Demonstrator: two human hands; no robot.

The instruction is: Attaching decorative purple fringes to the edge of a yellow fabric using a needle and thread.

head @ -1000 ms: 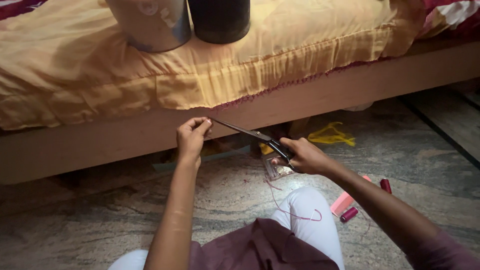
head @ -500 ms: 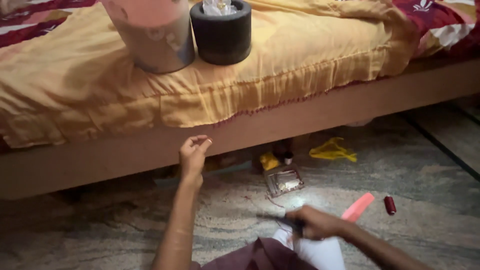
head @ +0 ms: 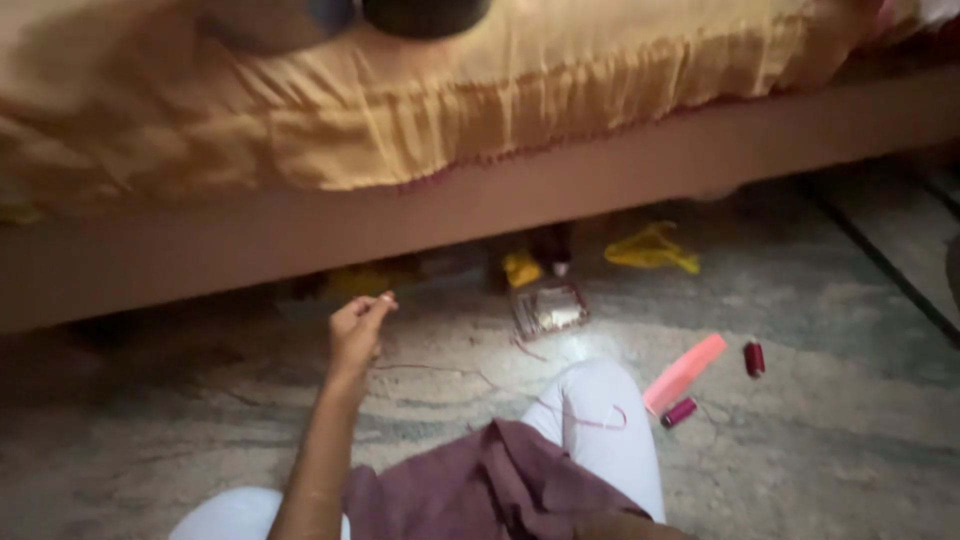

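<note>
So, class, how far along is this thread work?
Done: red thread drawn out, trailing over the knee. In hand: left hand pinches its end; maroon cloth lies on the lap. Left: two spools and pink strip lie untouched on the floor.

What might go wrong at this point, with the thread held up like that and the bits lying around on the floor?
The left hand pinches a thin red thread that trails loose over the white-clad knee; it may snag there or slip from the grip. The two red spools lie loose on the stone floor and might roll off. The view is blurred, and the right hand is out of frame, so the thread's far end cannot be checked.
</note>
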